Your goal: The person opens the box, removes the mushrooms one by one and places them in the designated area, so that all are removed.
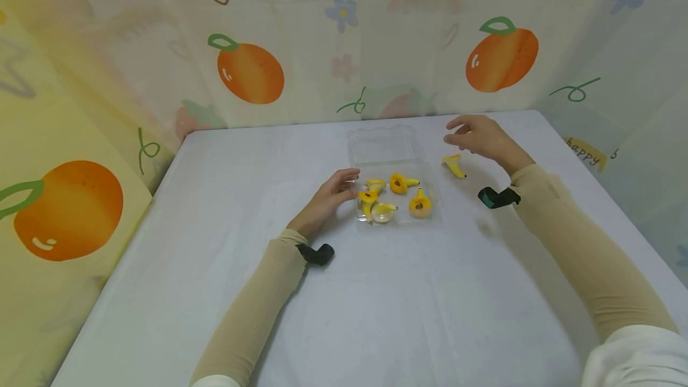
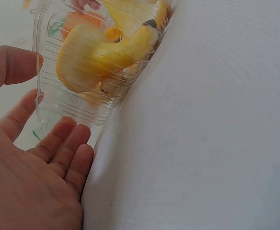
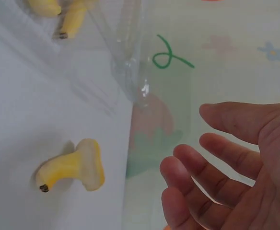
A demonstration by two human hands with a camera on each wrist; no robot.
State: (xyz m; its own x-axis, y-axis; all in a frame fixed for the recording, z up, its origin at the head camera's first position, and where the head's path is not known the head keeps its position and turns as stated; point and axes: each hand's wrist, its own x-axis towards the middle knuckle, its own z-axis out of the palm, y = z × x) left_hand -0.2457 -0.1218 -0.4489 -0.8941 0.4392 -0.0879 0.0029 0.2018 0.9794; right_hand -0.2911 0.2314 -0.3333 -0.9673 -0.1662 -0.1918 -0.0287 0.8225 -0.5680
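White sleeve (image 1: 636,358) cloth lies nearest on the right arm, beside the worktop's (image 1: 430,315) right edge. Farther off, towards the back edge, sits a clear plastic box (image 1: 404,206), its lid (image 1: 384,145) laid back. Five banana-shaped pieces (image 1: 420,203) are inside; a sixth, the loose piece (image 1: 454,166), lies outside the box's right edge, near the back edge. The left hand (image 1: 325,199) has its fingers relaxed at the box's left edge, thumb and forefinger apparently touching the rim. The right hand (image 1: 484,138) hangs half open beyond the loose piece, holding nothing. By my judgement, most pieces are boxed, one remains out and the lid unclosed; whether pieces are going in or coming out, I cannot tell.
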